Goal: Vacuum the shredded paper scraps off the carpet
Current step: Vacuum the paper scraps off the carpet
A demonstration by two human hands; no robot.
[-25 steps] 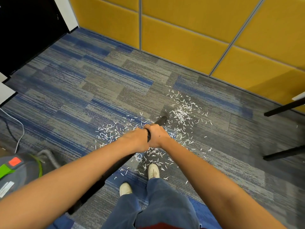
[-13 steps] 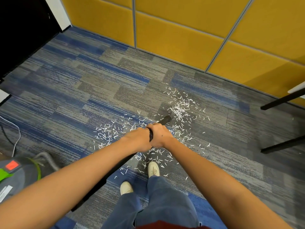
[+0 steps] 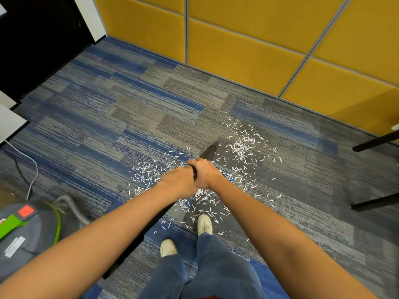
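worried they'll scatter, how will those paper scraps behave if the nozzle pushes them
The paper scraps look tiny and thin, so probably light and easily scattered. They lie loose on the textured carpet, so some may snag.

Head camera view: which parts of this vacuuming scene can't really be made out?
All in the head view:
- vacuum wand: the grip section is hidden by the left hand and right hand; lower shaft by the left forearm.
- paper scraps: any lying beneath the hands and arms are hidden.
- vacuum canister: cut off by the left edge; label too small to read.
- black legs: cut off by the right edge; what they support is unclear.
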